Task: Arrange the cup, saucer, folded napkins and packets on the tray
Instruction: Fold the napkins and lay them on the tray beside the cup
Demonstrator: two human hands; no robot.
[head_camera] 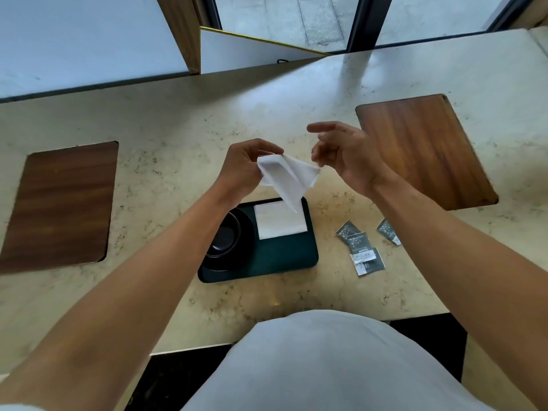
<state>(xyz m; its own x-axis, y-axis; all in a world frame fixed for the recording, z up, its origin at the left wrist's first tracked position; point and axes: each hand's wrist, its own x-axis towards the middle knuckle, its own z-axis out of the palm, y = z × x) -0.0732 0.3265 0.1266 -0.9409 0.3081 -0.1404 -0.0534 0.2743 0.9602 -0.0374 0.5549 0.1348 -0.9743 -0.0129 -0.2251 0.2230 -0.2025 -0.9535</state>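
1. Napkin, white and half unfolded, hangs above the tray; left hand grips one corner, right hand pinches the other.
2. Tray, dark green, carries a folded napkin beside a black cup on its saucer.
3. Packets lie right of the tray on the marble counter.
4. Wooden boards flank it; windows stand behind.

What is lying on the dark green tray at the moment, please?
On the dark green tray sit a black cup on its black saucer and a flat folded white napkin. The left forearm covers the tray's left edge and part of the cup.
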